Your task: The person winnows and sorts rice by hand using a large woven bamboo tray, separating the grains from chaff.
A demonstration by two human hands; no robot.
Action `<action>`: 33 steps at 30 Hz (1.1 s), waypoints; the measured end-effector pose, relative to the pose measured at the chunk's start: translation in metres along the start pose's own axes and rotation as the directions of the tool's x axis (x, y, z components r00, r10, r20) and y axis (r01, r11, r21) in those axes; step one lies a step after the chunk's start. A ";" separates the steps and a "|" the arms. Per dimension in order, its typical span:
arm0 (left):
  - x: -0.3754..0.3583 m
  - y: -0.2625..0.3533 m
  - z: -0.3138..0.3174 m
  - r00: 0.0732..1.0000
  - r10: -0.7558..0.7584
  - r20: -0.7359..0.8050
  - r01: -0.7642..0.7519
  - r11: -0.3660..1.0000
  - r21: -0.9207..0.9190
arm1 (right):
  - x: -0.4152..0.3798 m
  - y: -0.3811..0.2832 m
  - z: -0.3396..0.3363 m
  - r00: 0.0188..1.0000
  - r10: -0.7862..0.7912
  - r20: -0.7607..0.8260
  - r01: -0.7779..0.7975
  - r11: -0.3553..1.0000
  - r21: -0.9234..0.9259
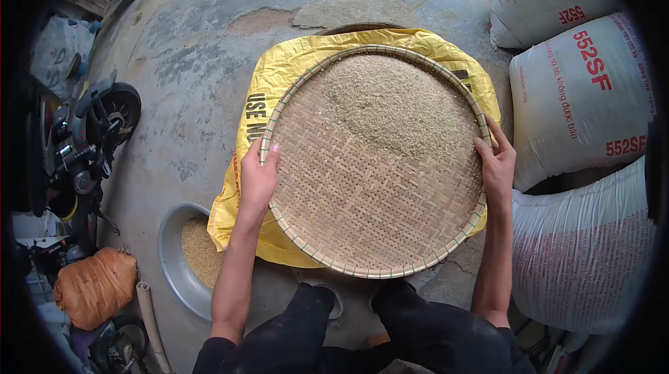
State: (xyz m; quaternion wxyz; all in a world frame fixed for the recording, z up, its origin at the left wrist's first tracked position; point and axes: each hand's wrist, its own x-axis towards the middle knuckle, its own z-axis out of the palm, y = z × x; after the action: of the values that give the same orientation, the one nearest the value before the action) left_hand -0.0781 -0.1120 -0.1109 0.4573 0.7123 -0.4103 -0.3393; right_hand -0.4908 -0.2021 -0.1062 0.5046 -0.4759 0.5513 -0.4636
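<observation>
A round woven bamboo winnowing tray (348, 214) is held between my two hands, above a yellow woven sack (279, 60) spread on the floor. Pale grain (390, 106) lies heaped toward the tray's far side, while the near half shows bare weave. My left hand (258, 175) grips the left rim, thumb over the top. On the right rim my right hand (498, 165) closes the same way, its thumb on the inner edge. The fingers beneath the tray are partly hidden.
A metal basin (167, 248) with grain (201, 252) stands at the left. Full white sacks (578, 95) line the right side. Motorbikes (90, 158), an orange bag (97, 287) and a pale pole (150, 325) are at far left. Another round rim (362, 26) shows behind the yellow sack.
</observation>
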 end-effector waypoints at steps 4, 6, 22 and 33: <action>0.013 -0.024 -0.003 0.994 -0.102 0.031 0.106 0.973 -0.203 | -0.020 -0.048 0.015 0.992 -0.118 -0.036 0.117 0.992 -0.039; -0.001 -0.006 0.010 0.997 -0.042 -0.067 0.028 0.979 -0.202 | -0.022 -0.047 0.011 0.998 0.049 -0.044 -0.044 0.994 0.102; -0.013 -0.003 0.030 0.987 -0.039 -0.153 0.045 0.998 0.032 | -0.051 0.039 0.020 0.969 0.066 -0.238 -0.072 0.997 -0.016; -0.028 0.022 0.028 0.962 0.063 -0.266 -0.062 0.998 0.016 | -0.054 0.036 0.030 0.954 -0.113 -0.277 0.148 0.983 0.112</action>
State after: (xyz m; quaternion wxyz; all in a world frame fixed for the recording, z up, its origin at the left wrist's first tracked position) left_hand -0.1204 -0.1024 -0.0974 0.5163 0.7398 -0.3685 -0.2243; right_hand -0.4612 -0.1454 -0.1373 0.4236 -0.4096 0.5502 -0.5917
